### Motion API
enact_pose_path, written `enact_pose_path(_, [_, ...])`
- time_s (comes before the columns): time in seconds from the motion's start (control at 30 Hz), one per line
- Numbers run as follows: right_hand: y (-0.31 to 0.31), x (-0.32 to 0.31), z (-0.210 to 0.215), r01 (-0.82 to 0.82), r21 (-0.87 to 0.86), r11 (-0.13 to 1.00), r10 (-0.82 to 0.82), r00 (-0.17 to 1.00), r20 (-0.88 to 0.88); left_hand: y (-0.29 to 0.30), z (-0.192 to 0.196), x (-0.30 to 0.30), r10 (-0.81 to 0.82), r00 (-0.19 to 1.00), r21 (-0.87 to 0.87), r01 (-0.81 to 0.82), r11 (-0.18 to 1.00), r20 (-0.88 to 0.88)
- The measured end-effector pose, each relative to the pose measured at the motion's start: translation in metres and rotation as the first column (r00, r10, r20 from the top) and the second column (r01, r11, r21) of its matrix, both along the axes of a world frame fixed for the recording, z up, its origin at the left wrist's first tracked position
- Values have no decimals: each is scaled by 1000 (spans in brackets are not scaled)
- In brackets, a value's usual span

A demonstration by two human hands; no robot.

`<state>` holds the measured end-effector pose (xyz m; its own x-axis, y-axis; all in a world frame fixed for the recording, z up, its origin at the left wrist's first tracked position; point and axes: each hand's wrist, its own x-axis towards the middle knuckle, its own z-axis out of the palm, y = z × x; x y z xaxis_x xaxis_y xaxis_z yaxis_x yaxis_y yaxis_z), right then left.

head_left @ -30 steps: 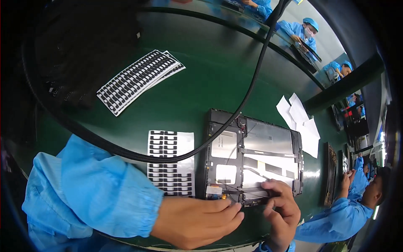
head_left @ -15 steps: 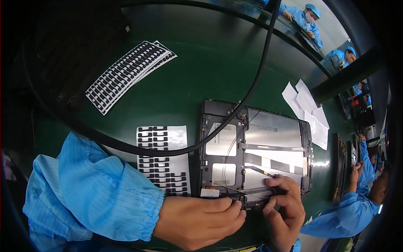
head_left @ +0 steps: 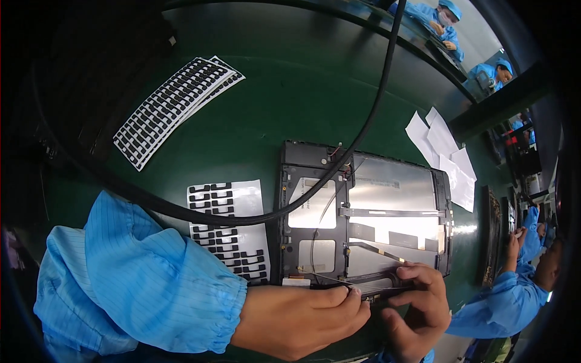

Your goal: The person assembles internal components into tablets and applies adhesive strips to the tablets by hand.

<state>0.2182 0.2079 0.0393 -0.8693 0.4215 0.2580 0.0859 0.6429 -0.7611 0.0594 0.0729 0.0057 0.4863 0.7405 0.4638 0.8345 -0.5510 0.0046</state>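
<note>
Blue-sleeved, two hands [head_left: 302, 319] [head_left: 427, 302] handle one opened device [head_left: 390, 184].

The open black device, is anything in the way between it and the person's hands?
Nothing visible: the left hand and right hand are at the near edge of the device. The black cable crosses in front of its upper-left part, clear of both hands.

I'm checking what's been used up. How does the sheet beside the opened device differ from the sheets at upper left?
The near sheet has sizeable bare white areas; the far sheets look filled. The near sheet shows singly, while the far sheets overlap, the lower one mostly covered. Both are white with rows of black pieces.
</note>
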Motion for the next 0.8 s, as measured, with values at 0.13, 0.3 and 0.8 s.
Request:
enact_pose_path(0.13, [-3, -3, -2, -10, 142, 990, 5, 999, 34, 1, -2, 2, 29, 999, 16, -29, 999, -31])
enact_pose_path(0.3, [-5, -7, -2, 5, 323, 946, 6, 999, -32, 1, -6, 4, 53, 999, 4, -53, 999, 9])
enact_pose_path(0.8, [-28, -9, 7, -42, 632, 773, 18, 999, 45, -14, -5, -8, -58, 966, 10, 58, 998, 253])
